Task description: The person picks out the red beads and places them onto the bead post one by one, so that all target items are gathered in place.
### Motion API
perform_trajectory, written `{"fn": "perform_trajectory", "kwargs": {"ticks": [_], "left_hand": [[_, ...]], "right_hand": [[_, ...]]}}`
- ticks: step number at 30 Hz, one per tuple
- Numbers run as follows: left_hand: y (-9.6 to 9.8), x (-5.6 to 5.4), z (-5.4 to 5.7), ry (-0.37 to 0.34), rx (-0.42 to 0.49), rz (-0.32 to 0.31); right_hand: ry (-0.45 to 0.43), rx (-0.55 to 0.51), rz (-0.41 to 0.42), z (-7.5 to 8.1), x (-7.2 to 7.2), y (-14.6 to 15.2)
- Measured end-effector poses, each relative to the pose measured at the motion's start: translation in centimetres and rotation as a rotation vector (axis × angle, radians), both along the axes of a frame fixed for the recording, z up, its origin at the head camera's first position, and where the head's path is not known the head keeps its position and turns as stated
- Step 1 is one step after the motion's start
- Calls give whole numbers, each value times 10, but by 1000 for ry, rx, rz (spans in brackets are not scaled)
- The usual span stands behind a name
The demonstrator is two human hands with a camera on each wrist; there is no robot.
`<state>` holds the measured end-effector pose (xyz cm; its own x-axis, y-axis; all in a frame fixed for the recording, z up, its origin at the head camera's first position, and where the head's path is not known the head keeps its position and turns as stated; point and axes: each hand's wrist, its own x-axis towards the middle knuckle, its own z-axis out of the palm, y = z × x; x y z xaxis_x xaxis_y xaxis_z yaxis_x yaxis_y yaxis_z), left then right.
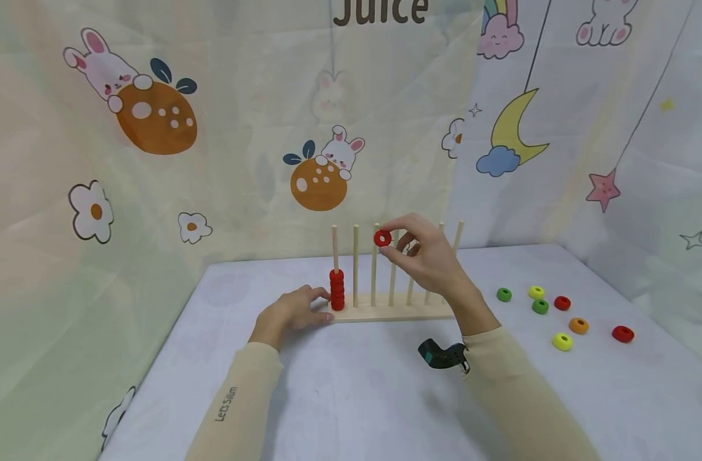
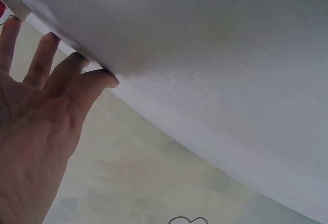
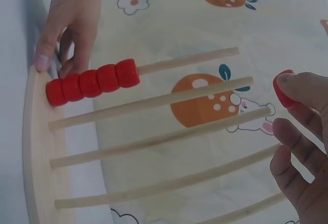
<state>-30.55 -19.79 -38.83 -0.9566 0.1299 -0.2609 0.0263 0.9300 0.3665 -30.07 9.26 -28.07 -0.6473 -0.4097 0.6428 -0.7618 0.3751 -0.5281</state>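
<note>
Pinching red bead (image 1: pixel 376 239) in right hand (image 1: pixel 424 255), spreading left hand (image 1: pixel 293 307) against wooden rack (image 1: pixel 388 312).
Partly hiding pegs (image 1: pixel 458 235) at right.

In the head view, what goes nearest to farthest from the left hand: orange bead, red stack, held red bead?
1. Red stack: beside the left hand.
2. Held red bead: up in the right hand.
3. Orange bead: far right.

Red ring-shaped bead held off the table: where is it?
In the head view, the red bead is pinched in the right hand near the upright wooden pegs' tips, above and right of the stacked red beads.
</note>
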Motion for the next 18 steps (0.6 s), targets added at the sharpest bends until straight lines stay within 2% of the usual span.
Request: {"fn": "perform_trajectory", "kwargs": {"ticks": [6,9,13,18], "left_hand": [[0,2,3,-12,5,0],[-1,2,4,-11,1,-2],[-2,3,5,-8,-6,0],[-1,3,1,-2,-3,-11]], "right_hand": [[-11,-45,1,-1,-2,-16],[-10,-44,-13,2,-4,-24],[-8,-38,9,8,-8,-34],[-9,-37,14,10,-10,-45]]}}
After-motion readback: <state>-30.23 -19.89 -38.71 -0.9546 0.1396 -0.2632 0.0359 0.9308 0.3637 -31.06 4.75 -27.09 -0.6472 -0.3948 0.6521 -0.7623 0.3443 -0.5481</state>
